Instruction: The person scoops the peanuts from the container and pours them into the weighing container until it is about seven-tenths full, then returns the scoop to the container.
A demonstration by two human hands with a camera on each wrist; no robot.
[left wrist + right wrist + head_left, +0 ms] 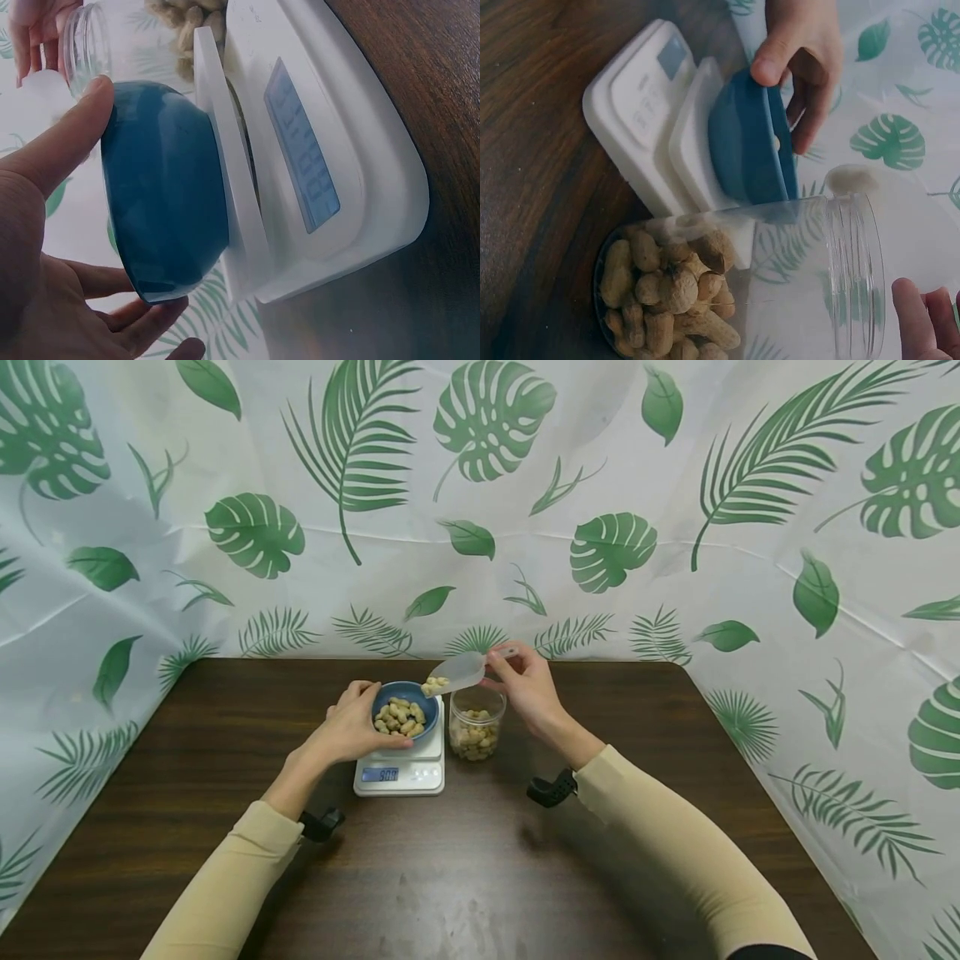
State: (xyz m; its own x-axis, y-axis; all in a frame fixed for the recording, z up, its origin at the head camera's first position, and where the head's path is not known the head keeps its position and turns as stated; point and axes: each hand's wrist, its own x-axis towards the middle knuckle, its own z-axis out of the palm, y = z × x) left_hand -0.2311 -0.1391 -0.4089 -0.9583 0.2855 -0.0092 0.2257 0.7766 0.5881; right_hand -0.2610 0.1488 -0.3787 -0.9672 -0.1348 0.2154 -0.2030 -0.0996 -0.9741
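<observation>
My left hand (347,727) holds a blue bowl (165,187) by its rim, thumb on the near side and fingers round the far side. Unshelled peanuts (401,718) lie in the bowl, which stands on a white kitchen scale (431,779) with a lit display. A translucent scoop (463,668) bearing a few peanuts is pinched at its handle by my right hand (531,693). Its tip hangs close to the bowl's right rim, tilted down toward it. Below the scoop stands an uncapped clear jar (795,262), its lower part filled with peanuts.
The dark wooden table (465,877) extends to both sides and toward me. Behind it hangs a white curtain (525,577) printed with green leaves, near the table's back edge. A black wrist device (551,787) sits on the right arm, another on the left.
</observation>
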